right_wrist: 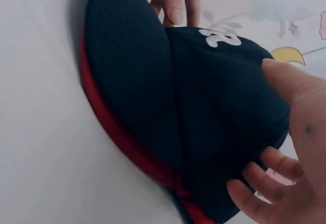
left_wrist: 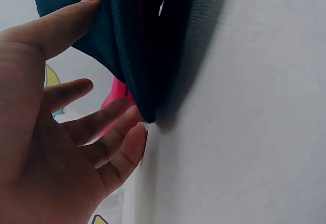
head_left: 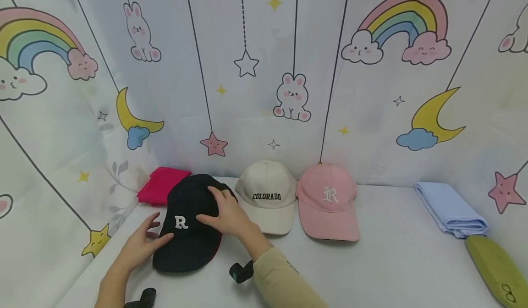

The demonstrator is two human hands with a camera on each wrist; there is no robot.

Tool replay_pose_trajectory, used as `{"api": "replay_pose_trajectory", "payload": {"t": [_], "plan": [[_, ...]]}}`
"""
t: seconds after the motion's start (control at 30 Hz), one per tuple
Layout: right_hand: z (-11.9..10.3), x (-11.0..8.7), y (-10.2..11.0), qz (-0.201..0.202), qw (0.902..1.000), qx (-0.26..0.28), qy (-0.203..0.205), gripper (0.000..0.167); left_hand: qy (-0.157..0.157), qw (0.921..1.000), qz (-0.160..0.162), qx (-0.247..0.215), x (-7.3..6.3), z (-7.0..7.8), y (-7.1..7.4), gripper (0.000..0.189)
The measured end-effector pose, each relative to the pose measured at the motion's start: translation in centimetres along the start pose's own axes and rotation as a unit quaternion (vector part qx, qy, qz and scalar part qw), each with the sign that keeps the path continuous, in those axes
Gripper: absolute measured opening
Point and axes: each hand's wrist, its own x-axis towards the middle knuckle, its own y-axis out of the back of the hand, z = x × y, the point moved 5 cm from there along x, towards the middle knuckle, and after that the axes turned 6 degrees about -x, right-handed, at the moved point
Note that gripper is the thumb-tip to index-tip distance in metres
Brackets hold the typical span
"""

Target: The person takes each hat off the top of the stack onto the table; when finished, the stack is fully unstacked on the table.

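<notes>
A dark navy baseball cap (head_left: 191, 248) with a white letter R and a red underside to its brim lies on the white table, brim toward me. My left hand (head_left: 138, 244) is at the cap's left side, fingers spread; in the left wrist view its thumb (left_wrist: 76, 18) lies against the cap by the brim. Over the crown's right side is my right hand (head_left: 227, 211), with thumb and fingers wide apart. Its fingertips (right_wrist: 244, 196) meet the side of the crown in the right wrist view, and the thumb is by the upper crown.
A cream COLORADO cap (head_left: 266, 179) and a pink cap (head_left: 327, 207) stand side by side to the right. Folded red cloth (head_left: 158, 184) sits behind the navy cap. Farther right are a folded light-blue cloth (head_left: 449, 207) and a green case (head_left: 491, 262). A patterned curtain hangs behind.
</notes>
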Motion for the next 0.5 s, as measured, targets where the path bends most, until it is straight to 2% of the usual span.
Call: {"api": "replay_pose_trajectory", "payload": {"t": [0.3, 0.5], "plan": [[0.1, -0.3, -0.8, -0.013, 0.9997, -0.015, -0.015, 0.079, 0.023, 0.9996, -0.018, 0.004, -0.1, 0.1, -0.3, 0.102], [0.1, -0.7, -1.2, -0.030, 0.9984, 0.018, -0.045, 0.084, 0.018, 0.9997, -0.014, 0.007, 0.1, 0.3, -0.3, 0.102]]}}
